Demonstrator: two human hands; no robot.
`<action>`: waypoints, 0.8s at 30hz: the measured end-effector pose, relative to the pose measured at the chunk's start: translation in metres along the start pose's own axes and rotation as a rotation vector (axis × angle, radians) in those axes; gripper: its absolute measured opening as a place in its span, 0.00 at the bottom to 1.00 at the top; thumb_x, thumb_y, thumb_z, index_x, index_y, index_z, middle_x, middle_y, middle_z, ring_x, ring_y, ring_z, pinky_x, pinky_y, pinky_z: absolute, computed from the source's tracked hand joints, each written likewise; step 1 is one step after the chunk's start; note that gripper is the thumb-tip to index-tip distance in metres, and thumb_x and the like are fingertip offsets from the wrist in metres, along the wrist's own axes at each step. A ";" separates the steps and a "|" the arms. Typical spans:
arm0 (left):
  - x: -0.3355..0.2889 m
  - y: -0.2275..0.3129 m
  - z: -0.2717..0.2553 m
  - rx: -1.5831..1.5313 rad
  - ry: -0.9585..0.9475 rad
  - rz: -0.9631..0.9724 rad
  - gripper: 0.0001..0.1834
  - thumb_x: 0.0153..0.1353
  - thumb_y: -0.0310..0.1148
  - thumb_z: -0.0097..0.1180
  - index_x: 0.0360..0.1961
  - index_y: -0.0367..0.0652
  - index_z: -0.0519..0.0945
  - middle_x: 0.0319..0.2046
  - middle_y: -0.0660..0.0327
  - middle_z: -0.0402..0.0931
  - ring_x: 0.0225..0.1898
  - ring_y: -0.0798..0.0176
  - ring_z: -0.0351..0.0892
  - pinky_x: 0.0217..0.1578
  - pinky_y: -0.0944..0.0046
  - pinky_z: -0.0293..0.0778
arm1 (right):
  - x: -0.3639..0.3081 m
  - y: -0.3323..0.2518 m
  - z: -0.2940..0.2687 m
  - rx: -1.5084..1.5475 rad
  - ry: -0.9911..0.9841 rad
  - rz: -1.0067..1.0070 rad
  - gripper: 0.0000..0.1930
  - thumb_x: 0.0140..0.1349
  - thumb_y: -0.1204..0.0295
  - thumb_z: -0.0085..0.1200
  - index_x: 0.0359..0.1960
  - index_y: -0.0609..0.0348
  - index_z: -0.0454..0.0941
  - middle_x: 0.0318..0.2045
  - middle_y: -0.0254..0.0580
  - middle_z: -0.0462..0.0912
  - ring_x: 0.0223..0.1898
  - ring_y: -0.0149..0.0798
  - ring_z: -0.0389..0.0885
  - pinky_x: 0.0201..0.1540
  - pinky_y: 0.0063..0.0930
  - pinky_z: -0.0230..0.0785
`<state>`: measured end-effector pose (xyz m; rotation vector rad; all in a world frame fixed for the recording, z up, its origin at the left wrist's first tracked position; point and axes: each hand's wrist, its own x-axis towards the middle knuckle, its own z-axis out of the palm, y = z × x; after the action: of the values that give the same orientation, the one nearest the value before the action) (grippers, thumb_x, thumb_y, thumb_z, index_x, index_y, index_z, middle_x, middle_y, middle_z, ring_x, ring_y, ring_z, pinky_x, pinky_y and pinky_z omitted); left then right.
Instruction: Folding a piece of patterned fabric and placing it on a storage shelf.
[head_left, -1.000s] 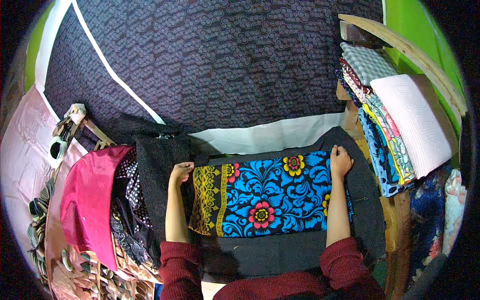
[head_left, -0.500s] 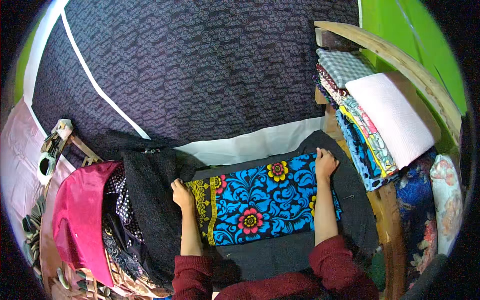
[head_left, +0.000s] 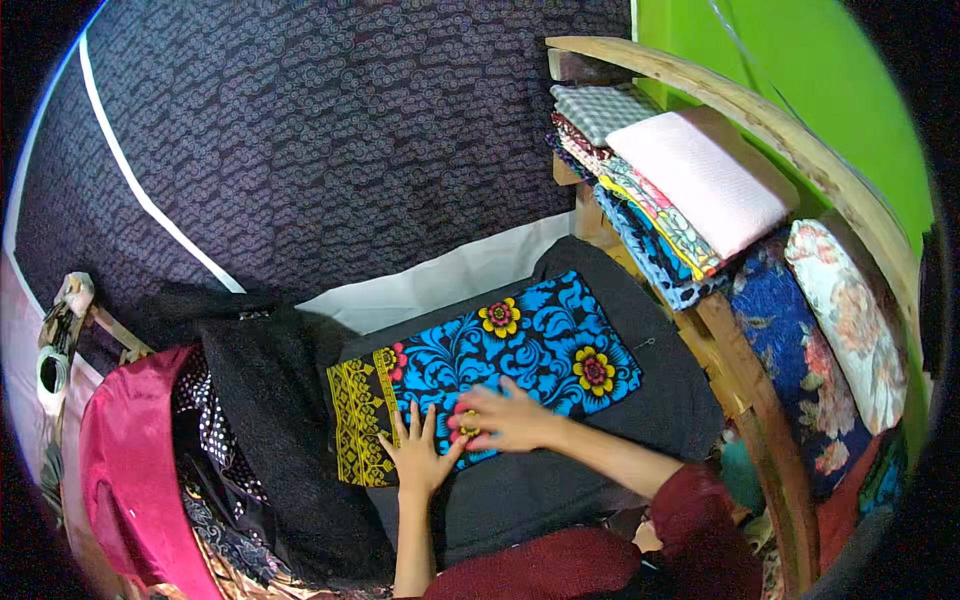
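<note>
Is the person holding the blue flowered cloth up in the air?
No, the blue flowered cloth lies flat on dark grey fabric with the left hand over it.

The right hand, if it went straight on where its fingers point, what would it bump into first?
Probably the left hand, spread over the folded blue-and-black floral cloth. The right hand is blurry, so if it is raised, it might pass over instead.

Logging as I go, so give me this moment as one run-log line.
left hand: spread, on blue-patterned cloth | right hand: open, over cloth, blurred, contact unclear | cloth: flat on dark cover
</note>
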<state>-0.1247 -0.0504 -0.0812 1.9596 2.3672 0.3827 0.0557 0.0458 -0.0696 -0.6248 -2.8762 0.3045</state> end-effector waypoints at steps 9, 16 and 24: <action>-0.032 -0.008 -0.032 0.067 0.013 0.108 0.51 0.37 0.68 0.53 0.59 0.45 0.61 0.61 0.51 0.51 0.64 0.43 0.43 0.57 0.35 0.33 | -0.121 0.102 -0.043 -0.316 0.141 1.094 0.32 0.58 0.47 0.38 0.59 0.54 0.57 0.60 0.54 0.55 0.63 0.53 0.46 0.57 0.67 0.32; -0.051 -0.084 -0.043 0.100 0.038 0.192 0.37 0.42 0.37 0.61 0.57 0.54 0.64 0.57 0.63 0.61 0.58 0.52 0.60 0.55 0.49 0.55 | -0.087 0.017 -0.035 -0.079 -0.024 0.278 0.40 0.45 0.40 0.50 0.60 0.42 0.57 0.61 0.42 0.56 0.63 0.47 0.50 0.59 0.64 0.31; -0.046 -0.100 -0.053 0.166 0.162 0.328 0.26 0.47 0.22 0.47 0.51 0.47 0.69 0.53 0.62 0.68 0.51 0.59 0.69 0.49 0.59 0.64 | -0.125 0.059 -0.044 -0.095 0.132 0.390 0.26 0.51 0.72 0.51 0.55 0.48 0.65 0.57 0.40 0.64 0.60 0.40 0.59 0.61 0.41 0.48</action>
<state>-0.2220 -0.1211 -0.0569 2.4944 2.2274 0.3807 0.2005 0.0521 -0.0576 -1.1791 -2.6389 0.1706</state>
